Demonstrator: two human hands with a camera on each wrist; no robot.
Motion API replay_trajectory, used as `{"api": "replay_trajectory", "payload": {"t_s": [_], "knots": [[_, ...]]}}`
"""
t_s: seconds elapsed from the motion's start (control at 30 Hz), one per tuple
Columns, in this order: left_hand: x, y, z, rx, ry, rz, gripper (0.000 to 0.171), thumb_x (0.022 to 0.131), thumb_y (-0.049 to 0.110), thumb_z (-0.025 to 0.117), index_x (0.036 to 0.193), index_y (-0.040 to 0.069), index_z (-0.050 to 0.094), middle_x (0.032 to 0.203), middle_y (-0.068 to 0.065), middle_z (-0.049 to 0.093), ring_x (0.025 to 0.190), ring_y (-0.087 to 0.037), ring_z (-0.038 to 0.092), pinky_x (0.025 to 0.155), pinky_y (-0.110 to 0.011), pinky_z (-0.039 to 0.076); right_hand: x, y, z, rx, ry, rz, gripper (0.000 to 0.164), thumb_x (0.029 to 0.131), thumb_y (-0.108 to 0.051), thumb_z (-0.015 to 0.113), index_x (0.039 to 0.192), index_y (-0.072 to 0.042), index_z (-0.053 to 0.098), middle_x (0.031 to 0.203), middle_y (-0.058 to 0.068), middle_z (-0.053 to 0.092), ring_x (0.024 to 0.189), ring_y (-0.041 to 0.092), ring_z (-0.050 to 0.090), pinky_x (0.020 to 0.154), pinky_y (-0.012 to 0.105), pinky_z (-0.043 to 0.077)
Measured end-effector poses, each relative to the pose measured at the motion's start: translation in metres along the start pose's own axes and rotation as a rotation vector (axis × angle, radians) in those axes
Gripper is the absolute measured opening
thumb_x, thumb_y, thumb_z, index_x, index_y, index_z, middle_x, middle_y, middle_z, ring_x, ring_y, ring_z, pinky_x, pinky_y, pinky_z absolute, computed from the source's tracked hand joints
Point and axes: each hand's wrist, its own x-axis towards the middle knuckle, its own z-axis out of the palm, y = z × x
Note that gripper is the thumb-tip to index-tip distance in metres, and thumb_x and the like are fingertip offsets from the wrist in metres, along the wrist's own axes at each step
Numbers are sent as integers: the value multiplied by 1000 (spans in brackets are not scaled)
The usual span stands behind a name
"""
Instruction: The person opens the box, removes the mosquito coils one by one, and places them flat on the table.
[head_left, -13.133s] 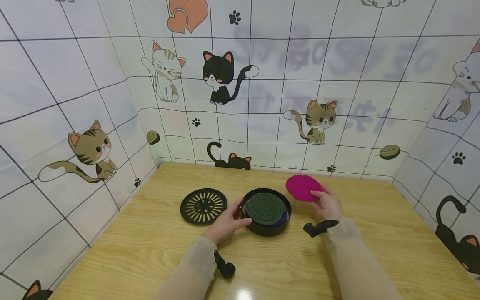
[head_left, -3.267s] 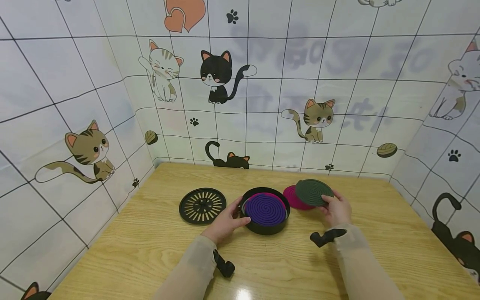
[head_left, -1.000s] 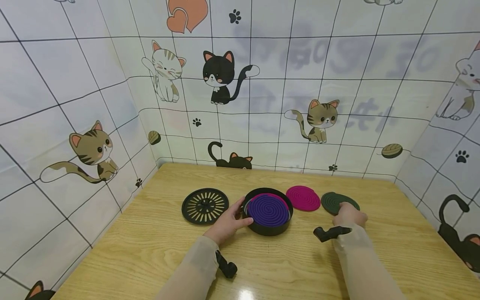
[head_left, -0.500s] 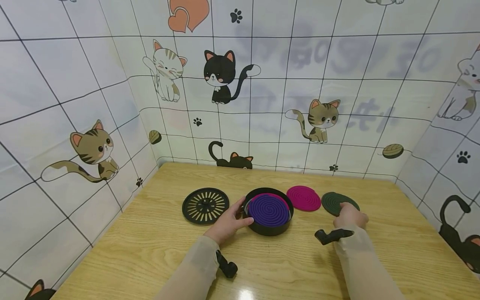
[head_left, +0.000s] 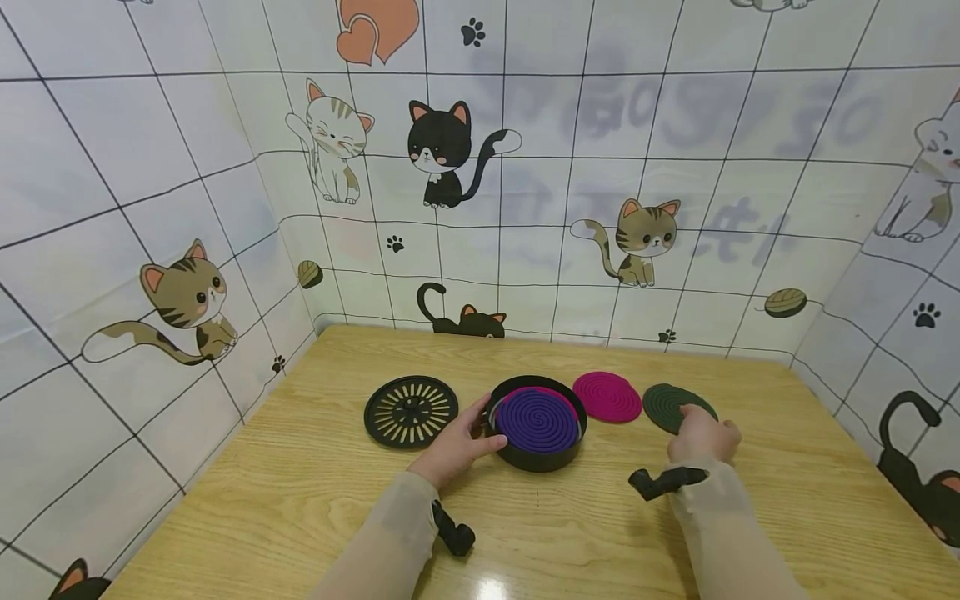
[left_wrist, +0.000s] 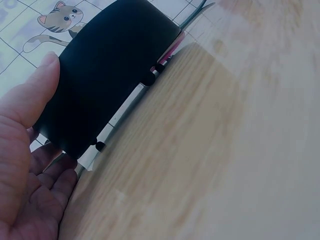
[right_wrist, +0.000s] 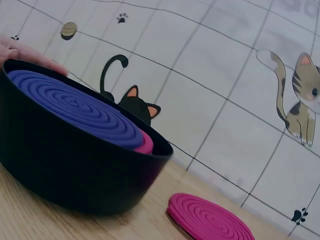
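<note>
My left hand (head_left: pixel 457 446) grips the side of a round black coaster holder (head_left: pixel 540 461), thumb at its near rim and fingers round the left side. The left wrist view shows the holder's black outer wall (left_wrist: pixel 105 70) against that thumb. Inside lies a purple spiral coaster (head_left: pixel 537 419) over a pink one (right_wrist: pixel 146 144). On the right, my right hand (head_left: pixel 702 436) pinches the near edge of a dark green spiral coaster (head_left: pixel 667 404), lying on the table; its fingertips are partly hidden. A magenta coaster (head_left: pixel 606 397) lies between holder and green coaster.
A black slotted round lid (head_left: pixel 411 412) with a centre knob lies left of the holder on the wooden table (head_left: pixel 525 533). Walls with cat prints (head_left: pixel 525 192) stand behind the table and at both sides.
Earlier the magenta coaster, then the green one, was lifted from the holder and laid to the right, uncovering the purple one. In the last second the right hand has barely shifted; the left stays put.
</note>
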Motion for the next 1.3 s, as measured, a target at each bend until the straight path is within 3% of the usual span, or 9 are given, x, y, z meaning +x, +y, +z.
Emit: {"api": "replay_trajectory", "payload": {"t_s": [0.1,0.2,0.47,0.7,0.87,1.1,1.3], "knots": [[-1,0,0,4,1,-7,92,84,46,73,155,24,20,152,-7,34,138,-25,34,112,-42,28,-4,0,8,82,-34,-70,82,93,-16,59,156,-22,7,159,-6,6,142,10,12,111,26,25],[-1,-1,0,4,2,-10,91,84,46,72,155,24,20,152,-7,34,138,-26,34,112,-42,28,-13,0,16,86,-107,-125,77,93,-10,56,155,-15,9,159,-1,11,142,9,14,112,24,21],[-2,-2,0,6,-4,-1,92,84,46,72,155,24,19,152,-6,35,139,-25,33,113,-42,27,-36,6,39,-66,-332,-188,74,93,-5,54,154,-4,10,158,12,13,144,23,10,117,37,11],[-2,0,1,-16,-9,3,92,84,44,73,155,23,19,153,-6,33,139,-23,32,113,-40,26,-52,12,58,-208,-589,-190,66,95,-5,53,151,2,17,150,17,29,136,29,27,114,41,21],[-3,2,0,-1,-9,-5,92,84,45,72,155,23,19,153,-7,33,139,-25,32,113,-41,27,-59,19,70,-270,-712,-240,58,96,0,51,147,7,24,142,22,34,128,30,37,111,42,28],[-2,1,0,-1,-4,-10,92,84,46,72,155,26,19,152,-7,34,139,-25,32,113,-42,26,-65,30,78,-462,-788,-375,51,96,-2,54,142,6,34,139,27,41,128,36,40,109,47,31],[-1,-1,1,-4,-5,-3,91,84,47,71,155,26,18,152,-8,34,139,-27,33,113,-44,27,-60,42,83,-612,-782,-553,48,93,-3,60,138,3,43,131,23,51,120,34,50,102,46,41]]}}
